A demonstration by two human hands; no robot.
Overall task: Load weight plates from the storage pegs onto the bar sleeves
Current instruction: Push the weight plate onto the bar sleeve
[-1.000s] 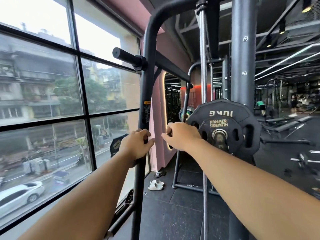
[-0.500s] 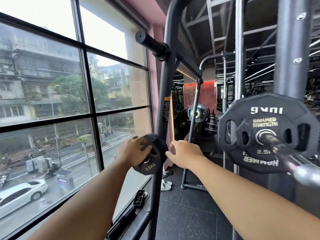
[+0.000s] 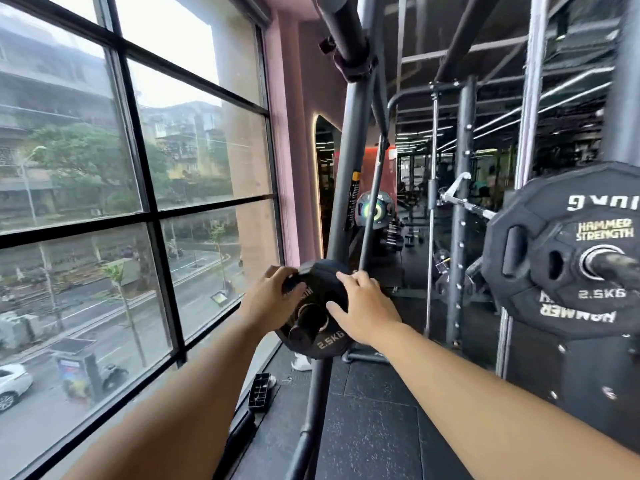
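Note:
A small black 2.5 kg plate [image 3: 327,336] sits on a storage peg [image 3: 300,332] of the dark rack upright [image 3: 346,209]. My left hand [image 3: 273,297] grips the plate's upper left rim. My right hand [image 3: 363,311] holds its right side, thumb across the face and fingers over the rim. At the right, the bar sleeve [image 3: 620,263] carries a black 10 kg plate [image 3: 519,271] with a 2.5 kg plate [image 3: 568,292] in front of it.
A large window [image 3: 131,209] fills the left side. A small black tray [image 3: 259,394] lies on the sill by the rack's foot. Rack posts [image 3: 462,188] and a chrome guide rod [image 3: 431,216] stand behind, on black rubber flooring [image 3: 374,410].
The view has come closer and turned left toward the peg. My right hand has moved onto the small plate, so both hands now hold it; its face and the peg end show more plainly.

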